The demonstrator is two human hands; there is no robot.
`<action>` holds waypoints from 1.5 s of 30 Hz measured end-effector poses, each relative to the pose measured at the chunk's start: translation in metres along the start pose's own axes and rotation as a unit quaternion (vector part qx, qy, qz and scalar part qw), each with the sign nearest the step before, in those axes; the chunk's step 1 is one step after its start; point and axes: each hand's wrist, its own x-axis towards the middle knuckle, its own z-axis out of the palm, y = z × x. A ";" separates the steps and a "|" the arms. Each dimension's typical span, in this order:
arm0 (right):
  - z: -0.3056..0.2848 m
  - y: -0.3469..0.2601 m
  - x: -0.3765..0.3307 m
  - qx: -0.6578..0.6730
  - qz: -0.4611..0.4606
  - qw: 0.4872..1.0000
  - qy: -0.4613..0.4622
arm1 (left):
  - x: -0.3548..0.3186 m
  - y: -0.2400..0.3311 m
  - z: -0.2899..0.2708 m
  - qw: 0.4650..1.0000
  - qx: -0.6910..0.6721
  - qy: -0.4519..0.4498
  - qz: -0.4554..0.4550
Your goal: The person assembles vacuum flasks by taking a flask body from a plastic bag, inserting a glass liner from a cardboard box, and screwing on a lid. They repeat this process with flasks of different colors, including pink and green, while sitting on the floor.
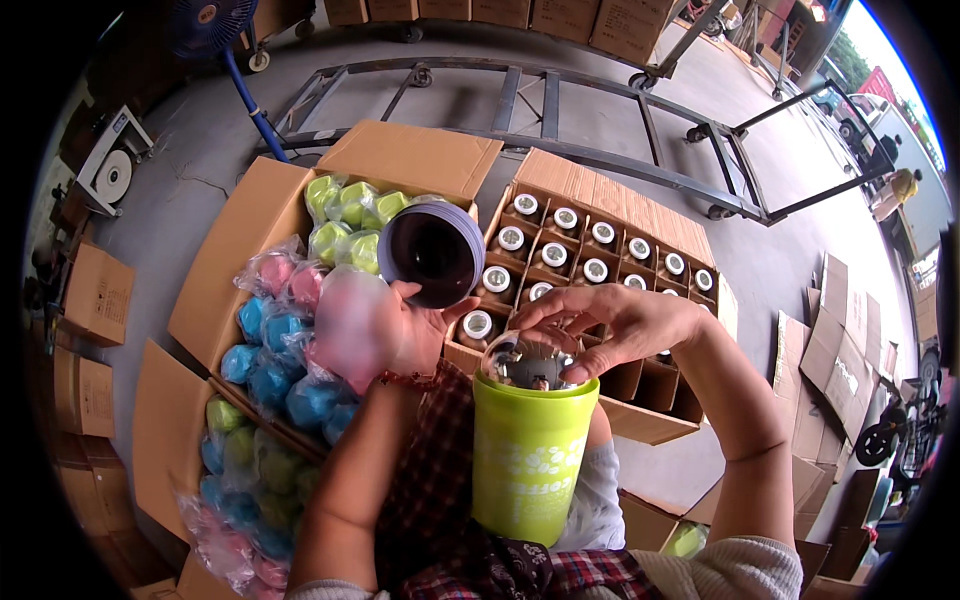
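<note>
My left hand (425, 335) is curled at the near side of a purple round container (433, 250), whose dark hollow mouth faces me. The container has a ridged rim. Against that hand is a pink bagged piece (352, 320), smeared by motion. A tall lime-green cup (530, 455) with white print stands upright in front of my body. From its mouth bulges a shiny silver flask liner (520, 365), rounded end up. My right hand (625, 325) arches over the liner from the right, with bent fingers and the thumb on it.
On the left, an open carton (235, 265) holds bagged green, pink and blue pieces. A divided carton (655, 420) holds several white-capped silvery liners. Beyond them lie a metal trolley frame (550, 105) and a blue fan (212, 25). Flattened cardboard (845, 350) lies right.
</note>
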 end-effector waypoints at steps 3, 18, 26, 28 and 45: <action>0.007 0.005 0.005 -0.086 -0.048 0.993 -0.062 | -0.009 0.001 0.011 0.999 0.051 0.002 0.017; 0.049 0.042 -0.008 0.234 -0.096 0.933 0.257 | -0.040 -0.012 0.057 0.911 0.279 -0.294 0.074; 0.054 0.071 -0.013 0.214 -0.238 0.926 0.200 | -0.052 -0.014 0.049 0.877 0.381 -0.274 0.105; 0.052 0.076 -0.012 0.208 -0.238 0.929 0.194 | -0.052 -0.015 0.046 0.873 0.388 -0.274 0.110; 0.065 0.082 -0.014 0.125 -0.289 0.925 0.210 | -0.062 -0.010 0.036 0.888 0.353 -0.288 0.068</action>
